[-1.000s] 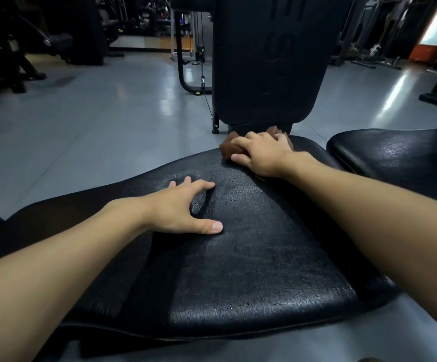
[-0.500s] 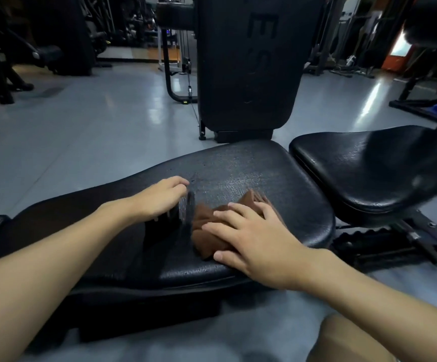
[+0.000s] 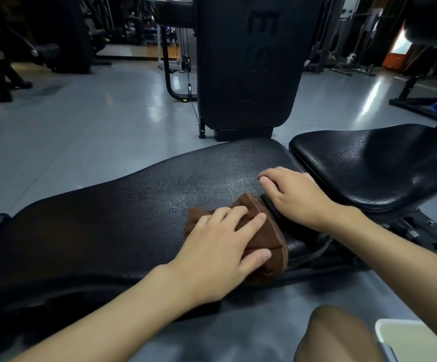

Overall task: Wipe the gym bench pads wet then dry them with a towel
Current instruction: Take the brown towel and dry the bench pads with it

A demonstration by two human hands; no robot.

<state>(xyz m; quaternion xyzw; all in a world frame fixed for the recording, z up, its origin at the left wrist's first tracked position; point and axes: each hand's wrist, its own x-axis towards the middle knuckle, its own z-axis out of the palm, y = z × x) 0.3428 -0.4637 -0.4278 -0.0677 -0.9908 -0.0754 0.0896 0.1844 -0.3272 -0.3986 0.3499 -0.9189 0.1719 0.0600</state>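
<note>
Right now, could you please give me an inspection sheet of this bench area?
Surface: the long bench pad is black and textured, with a patchy sheen toward its far end. The glossy seat pad sits to its right, across a gap.
Job's things: brown towel, bunched at the long pad's near edge.
Clutter: dark flat item on the pad, unidentifiable; pale container at the lower right.
Hands: left hand presses flat on the towel. Right hand rests over the dark item, grip unclear.
Cables: thin cable hanging beside the machine.
Surroundings: black machine just beyond the pad; shiny grey floor.
</note>
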